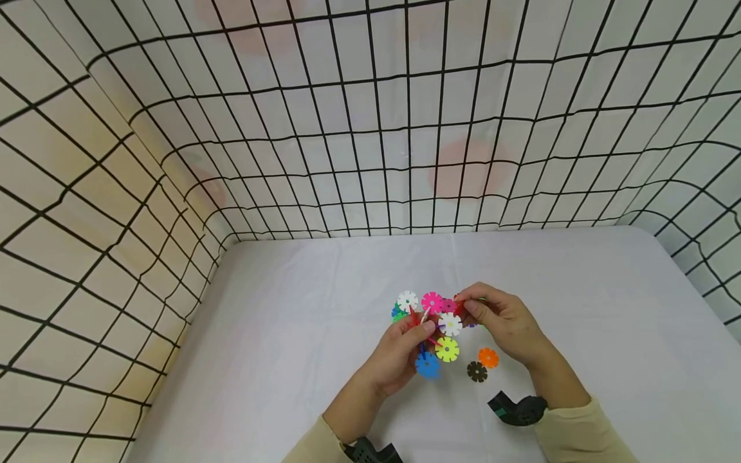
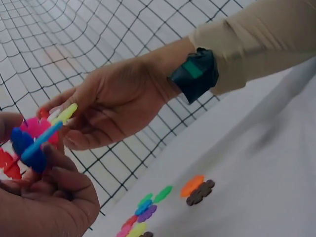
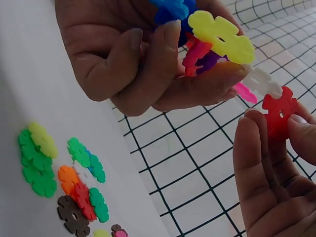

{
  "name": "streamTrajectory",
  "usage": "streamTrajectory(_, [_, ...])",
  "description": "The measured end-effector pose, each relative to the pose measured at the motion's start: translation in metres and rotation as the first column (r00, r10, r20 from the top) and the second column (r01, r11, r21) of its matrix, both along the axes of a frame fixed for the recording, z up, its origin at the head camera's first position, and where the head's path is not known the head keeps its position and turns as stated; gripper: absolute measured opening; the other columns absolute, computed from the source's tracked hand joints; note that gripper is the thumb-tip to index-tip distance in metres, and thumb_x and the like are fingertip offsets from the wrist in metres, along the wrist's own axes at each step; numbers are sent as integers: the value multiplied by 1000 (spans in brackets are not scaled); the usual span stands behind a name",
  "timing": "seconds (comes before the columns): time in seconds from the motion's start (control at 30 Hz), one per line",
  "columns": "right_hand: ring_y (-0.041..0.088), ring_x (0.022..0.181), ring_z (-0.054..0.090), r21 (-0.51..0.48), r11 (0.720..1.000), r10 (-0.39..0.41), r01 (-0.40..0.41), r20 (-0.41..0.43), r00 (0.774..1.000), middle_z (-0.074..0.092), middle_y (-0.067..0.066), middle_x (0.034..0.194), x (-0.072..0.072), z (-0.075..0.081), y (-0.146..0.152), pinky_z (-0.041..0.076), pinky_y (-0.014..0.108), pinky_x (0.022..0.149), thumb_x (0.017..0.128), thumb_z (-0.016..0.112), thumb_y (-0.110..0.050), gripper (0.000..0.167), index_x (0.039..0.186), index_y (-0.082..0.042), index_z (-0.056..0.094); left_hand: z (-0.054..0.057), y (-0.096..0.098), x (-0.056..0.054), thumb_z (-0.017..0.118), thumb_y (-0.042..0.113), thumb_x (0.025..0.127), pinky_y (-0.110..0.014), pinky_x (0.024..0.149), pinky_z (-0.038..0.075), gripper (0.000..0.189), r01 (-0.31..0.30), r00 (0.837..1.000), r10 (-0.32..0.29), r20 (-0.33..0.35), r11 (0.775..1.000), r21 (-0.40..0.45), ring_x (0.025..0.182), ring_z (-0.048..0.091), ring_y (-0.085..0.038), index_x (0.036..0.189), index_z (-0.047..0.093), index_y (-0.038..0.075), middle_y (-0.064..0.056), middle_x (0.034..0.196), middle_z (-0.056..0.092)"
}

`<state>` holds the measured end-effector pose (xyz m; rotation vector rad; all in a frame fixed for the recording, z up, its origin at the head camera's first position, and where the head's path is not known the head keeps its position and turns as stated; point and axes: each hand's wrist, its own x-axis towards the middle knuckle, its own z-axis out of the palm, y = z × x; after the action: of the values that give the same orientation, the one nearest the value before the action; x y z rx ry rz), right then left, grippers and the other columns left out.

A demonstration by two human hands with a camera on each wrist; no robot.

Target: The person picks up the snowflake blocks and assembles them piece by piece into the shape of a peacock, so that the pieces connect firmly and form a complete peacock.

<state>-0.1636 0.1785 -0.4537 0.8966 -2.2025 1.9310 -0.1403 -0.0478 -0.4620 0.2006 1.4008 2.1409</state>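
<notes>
My left hand (image 1: pixel 399 354) holds a cluster of joined notched plastic snowflake discs. Sticking out of it in the head view are a blue disc (image 1: pixel 428 364), a yellow disc (image 1: pixel 447 349), a white disc (image 1: pixel 449 324) and a pink disc (image 1: pixel 431 302). Between thumb and fingers, my right hand (image 1: pixel 509 321) pinches a red disc (image 3: pixel 280 112). In the right wrist view its edge meets a white disc (image 3: pixel 260 81) of the cluster. The left fingers (image 3: pixel 148 69) wrap the cluster and hide its middle.
Loose discs lie on the white tabletop (image 1: pixel 278 334), among them an orange one (image 1: pixel 489 357) and a dark brown one (image 1: pixel 477 372). More loose green discs (image 3: pixel 38 168) show in the right wrist view. A black grid pattern covers the pale surrounding walls (image 1: pixel 370 128).
</notes>
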Motion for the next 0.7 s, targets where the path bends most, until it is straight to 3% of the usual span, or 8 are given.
streamTrajectory(0.17, [11,87,69,-61,995,72,-74,-25,997,67,-1,105,0,-1,-5,61,22,80,99,49,13,22,114,8,65,3,4,2,61,29,100,-18,80,57,45,-80,996,81,43,997,-12,91,65,-6,135,53,1,5,105,68])
streamTrajectory(0.37, [16,92,70,-40,996,81,-81,-3,997,64,1,107,1,-2,-11,62,27,81,98,52,13,18,111,11,65,5,8,1,74,15,91,-21,75,59,41,-202,975,211,71,972,-117,86,69,-11,126,62,0,-5,106,72])
streamTrajectory(0.5, [20,91,69,-41,998,43,-45,-40,998,64,1,105,2,-5,-15,63,28,80,95,54,17,24,109,6,70,8,6,1,76,14,89,-21,74,59,42,-221,971,231,59,965,-143,82,69,-10,125,64,-4,-5,102,75])
streamTrajectory(0.7, [9,93,67,-38,999,7,-12,-119,993,65,0,105,3,-7,-21,61,22,80,93,55,19,34,112,-3,74,10,3,1,77,13,88,-21,74,59,45,-238,969,244,28,960,-149,82,69,-10,126,63,-4,1,96,75])
